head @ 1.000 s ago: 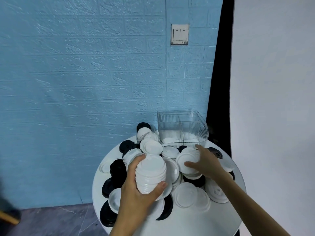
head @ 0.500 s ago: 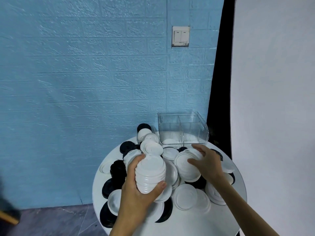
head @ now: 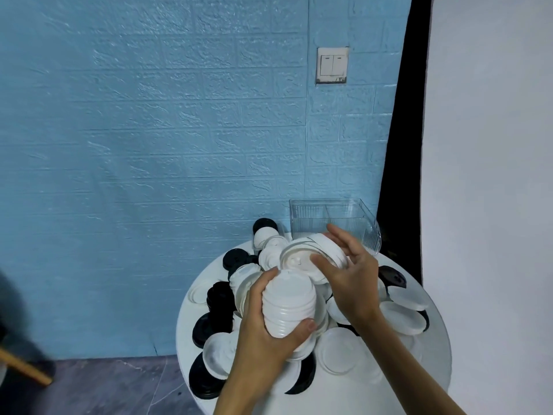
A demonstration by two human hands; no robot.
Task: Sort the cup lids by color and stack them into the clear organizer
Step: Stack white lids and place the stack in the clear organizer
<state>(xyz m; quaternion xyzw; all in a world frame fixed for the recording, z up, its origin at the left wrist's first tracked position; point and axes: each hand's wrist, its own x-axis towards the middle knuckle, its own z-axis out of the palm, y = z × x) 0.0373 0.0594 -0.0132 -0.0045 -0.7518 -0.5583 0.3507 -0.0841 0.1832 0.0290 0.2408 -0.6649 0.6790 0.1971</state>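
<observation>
Left hand (head: 263,333) clenched round a nested stack of white plastic cup lids (head: 288,304), stack axis tilted up and away. Right hand (head: 348,274) grips a few more white lids (head: 311,259), tilted, just above and beyond the stack's top, nearly touching. Clear plastic organizer (head: 308,223) sits behind, on the round white table (head: 419,372).

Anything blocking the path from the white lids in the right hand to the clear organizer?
Nothing visible. The right hand holds the white lids just in front of the clear organizer, whose open top is unobstructed.
</observation>
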